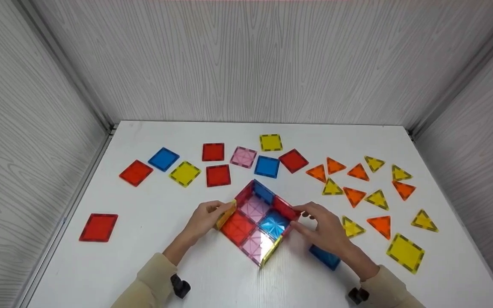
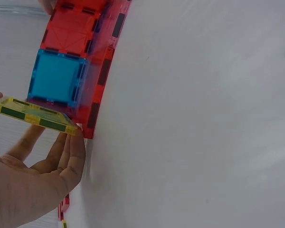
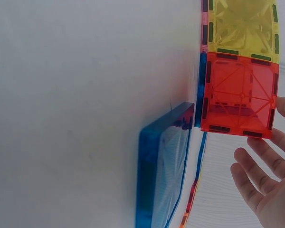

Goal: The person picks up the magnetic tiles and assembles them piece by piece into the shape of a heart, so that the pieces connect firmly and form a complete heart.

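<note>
An open box of magnetic tiles (image 1: 237, 230) sits mid-table, its floor made of red, pink and blue squares, with upright tiles along several edges. At its left side my left hand (image 1: 205, 219) pinches a yellow magnetic tile (image 2: 35, 114) between thumb and fingers; the tile stands at the red floor square's edge. Opposite, my right hand (image 1: 325, 229) pinches the box's right corner, thumb and index finger at the edges of an upright red magnetic tile (image 3: 240, 95). Its other fingers are spread apart. A loose blue tile (image 1: 325, 257) lies beneath the right hand.
Behind the box lie loose square tiles, among them a red tile (image 1: 218, 175) and a blue tile (image 1: 267, 167). Several orange and yellow triangles, such as an orange triangle (image 1: 354, 196), spread over the right side. A red square (image 1: 98, 227) lies far left, a yellow square (image 1: 405, 253) far right.
</note>
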Demonstrator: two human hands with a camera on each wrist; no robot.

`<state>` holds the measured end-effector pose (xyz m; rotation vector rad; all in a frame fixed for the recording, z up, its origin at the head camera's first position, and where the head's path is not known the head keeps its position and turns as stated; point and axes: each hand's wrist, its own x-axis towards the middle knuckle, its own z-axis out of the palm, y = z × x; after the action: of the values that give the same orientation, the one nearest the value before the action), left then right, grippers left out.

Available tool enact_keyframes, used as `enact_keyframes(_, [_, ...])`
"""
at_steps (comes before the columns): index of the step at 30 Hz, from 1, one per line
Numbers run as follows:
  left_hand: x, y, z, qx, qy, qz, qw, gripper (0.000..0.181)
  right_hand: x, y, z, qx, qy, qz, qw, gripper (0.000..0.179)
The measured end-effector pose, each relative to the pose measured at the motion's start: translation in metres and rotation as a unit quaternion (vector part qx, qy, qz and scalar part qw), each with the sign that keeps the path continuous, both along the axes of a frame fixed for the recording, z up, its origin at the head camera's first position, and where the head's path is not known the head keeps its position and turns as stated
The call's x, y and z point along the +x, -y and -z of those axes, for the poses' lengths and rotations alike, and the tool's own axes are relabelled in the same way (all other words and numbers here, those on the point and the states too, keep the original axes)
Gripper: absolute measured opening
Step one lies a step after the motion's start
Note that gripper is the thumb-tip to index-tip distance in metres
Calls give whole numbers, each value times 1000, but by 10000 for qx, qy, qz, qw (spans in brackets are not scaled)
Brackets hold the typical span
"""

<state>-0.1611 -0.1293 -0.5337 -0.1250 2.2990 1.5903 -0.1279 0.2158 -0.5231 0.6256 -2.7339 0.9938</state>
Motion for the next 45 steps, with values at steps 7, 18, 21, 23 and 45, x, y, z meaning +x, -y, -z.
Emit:
enact_keyframes(7, [-4, 0, 0, -164, -60, 13, 9998, 44, 0, -1, 0, -37, -185, -126, 9997, 38])
enact_keyframes(18, [7, 5, 1, -235, -274, -93, 9993, 40, 0, -1, 1, -46, -401, -224, 9989, 38])
enact_keyframes(21, [16, 9, 1, -140, -245, -197, 9994, 37, -1, -1, 2, -98, -298, -266, 9992, 40])
enact_keyframes(23, [22, 12, 0, -81, -198, -280, 9994, 36, -4, 0, 2, -156, -184, -293, 9993, 41])
enact_keyframes(45, [16, 4, -2, 203, 39, -882, 9959, 40, 7, 10, 2, -318, 354, 8, 9989, 46])
